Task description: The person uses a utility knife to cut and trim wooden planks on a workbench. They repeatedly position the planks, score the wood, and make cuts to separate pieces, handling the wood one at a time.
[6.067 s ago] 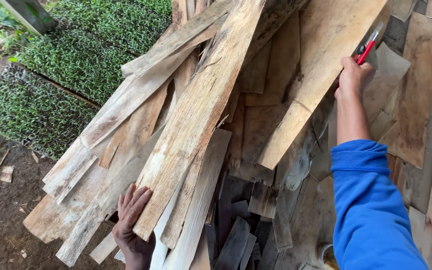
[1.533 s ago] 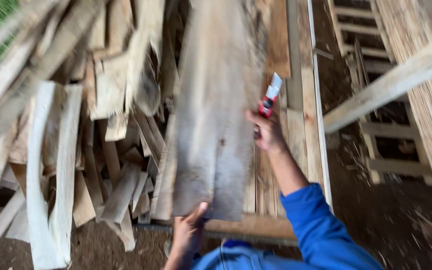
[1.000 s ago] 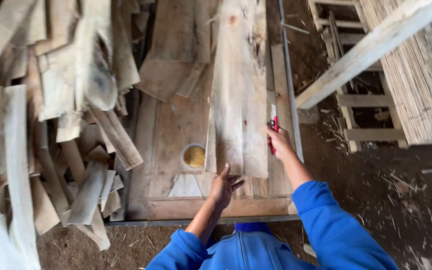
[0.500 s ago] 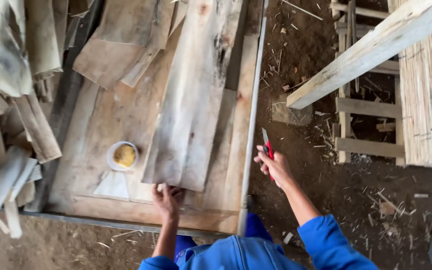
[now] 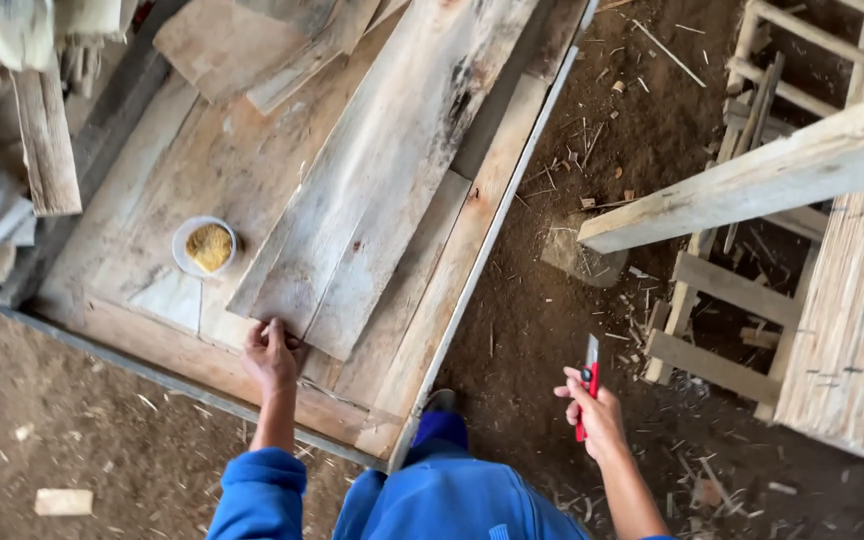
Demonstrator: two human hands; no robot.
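Gripping the near end of a long plank (image 5: 382, 190), left hand (image 5: 270, 352) curls fingers over its edge on the bench (image 5: 132, 330). Right hand (image 5: 597, 412) clenched around red cutter (image 5: 588, 385), blade up, over dirt. Bowl (image 5: 205, 246) just left of the left fingers.

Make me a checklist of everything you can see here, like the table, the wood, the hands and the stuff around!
Surface: wooden workbench, bare boards, metal edge strip.
Job's things: long grey plank lying slanted on the bench; red utility knife, blade out.
Clutter: white bowl of yellow stuff; short boards at the far end.
Hands: left hand on the plank's near end; right hand off the bench, gripping the knife.
Cables: nothing seen.
Surroundings: dirt floor with chips; stacked scrap wood on the left; timber frame on the right.
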